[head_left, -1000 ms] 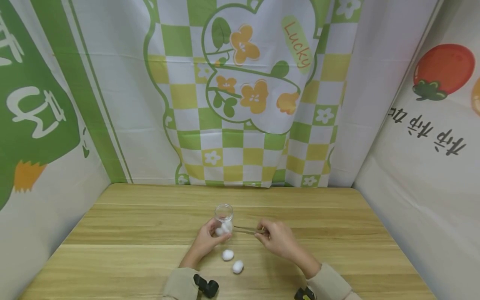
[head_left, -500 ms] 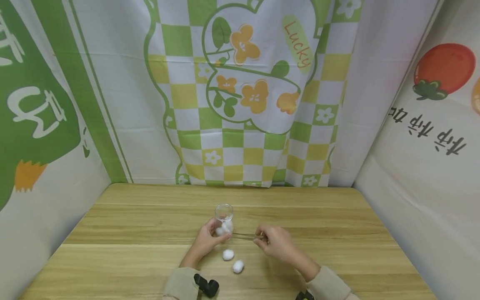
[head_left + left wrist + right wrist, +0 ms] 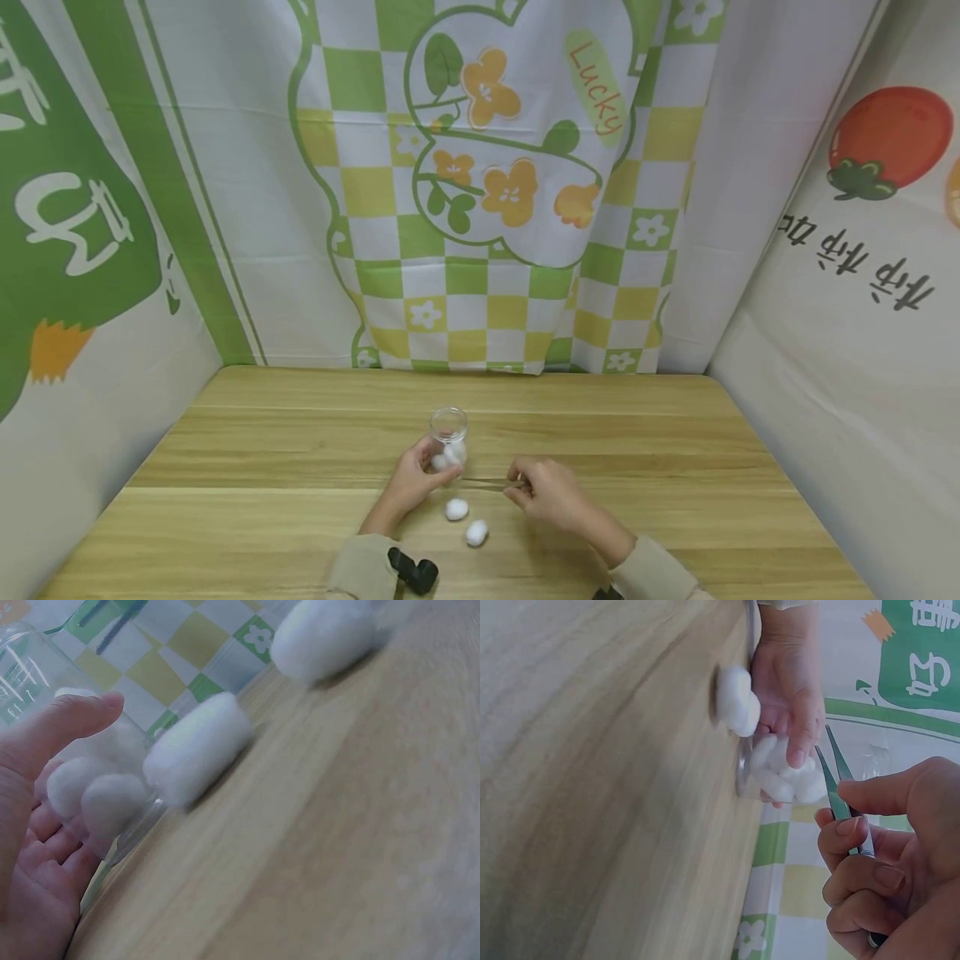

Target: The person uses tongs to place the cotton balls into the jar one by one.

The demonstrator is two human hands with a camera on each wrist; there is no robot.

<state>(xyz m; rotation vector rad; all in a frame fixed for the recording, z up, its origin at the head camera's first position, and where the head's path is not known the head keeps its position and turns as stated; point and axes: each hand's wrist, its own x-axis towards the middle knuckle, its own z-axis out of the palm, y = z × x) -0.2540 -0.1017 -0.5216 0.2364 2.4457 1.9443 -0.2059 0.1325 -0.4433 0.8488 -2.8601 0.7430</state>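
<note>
A small clear glass jar [image 3: 447, 427] stands upright on the wooden table [image 3: 255, 467], with white cotton balls [image 3: 448, 455] in its lower part. My left hand [image 3: 420, 475] grips the jar's base; the thumb [image 3: 64, 727] lies across the glass [image 3: 30, 675]. Two loose cotton balls [image 3: 456, 509] [image 3: 476, 532] lie on the table just in front of the jar, also seen close up as cotton balls [image 3: 196, 748] [image 3: 322, 636]. My right hand [image 3: 519, 488] pinches thin metal tweezers [image 3: 486, 482] [image 3: 841, 796], their tips slightly apart, empty, pointing left at the jar's side.
Printed cloth walls [image 3: 480, 183] close the table on three sides. A black wrist camera mount [image 3: 412, 573] sits on my left sleeve near the front edge. The wooden top stretches bare to the left and right of the hands.
My right hand has come down and toward me with the tweezers, so their tips now sit lower beside the jar. The left hand and jar have stayed put.
</note>
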